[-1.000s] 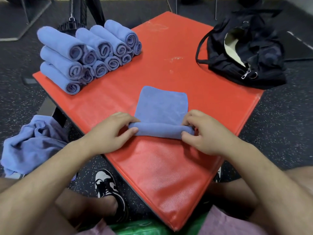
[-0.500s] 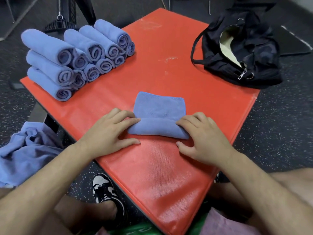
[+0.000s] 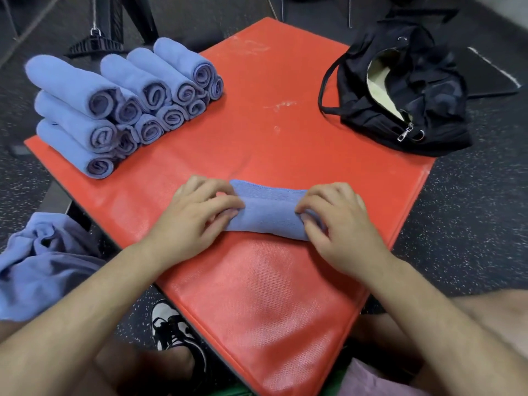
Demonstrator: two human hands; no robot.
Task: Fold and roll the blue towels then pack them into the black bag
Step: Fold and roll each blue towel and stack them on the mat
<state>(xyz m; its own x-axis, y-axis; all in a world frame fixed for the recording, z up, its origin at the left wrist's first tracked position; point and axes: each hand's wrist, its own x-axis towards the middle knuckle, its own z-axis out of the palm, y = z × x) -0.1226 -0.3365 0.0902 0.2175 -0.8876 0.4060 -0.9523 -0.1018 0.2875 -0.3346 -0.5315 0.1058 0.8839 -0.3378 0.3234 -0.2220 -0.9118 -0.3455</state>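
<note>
We are at the rolling step. A blue towel (image 3: 268, 215) lies across the red mat (image 3: 257, 295) right in front of us. It is almost all rolled up, and only a thin strip of flat cloth shows at its far side. Our left hand (image 3: 197, 212) holds the left end of the roll, with the fingers curled over the top of it. Our right hand (image 3: 337, 224) holds the right end the same way, fingers bent over the cloth. At the far left of the mat sits a pile of rolled towels (image 3: 123, 104), stacked in rows with their swirly ends facing us. The black bag (image 3: 400, 92) sits at the far right corner, well apart from our hands, and its top is open. We cannot see any towel inside it. Down by our left side, off the mat, is a heap of loose towels (image 3: 43, 261), not folded yet. We think the next move is one more small push away from us to finish the roll, with both ends held tight so it does not come undone.
</note>
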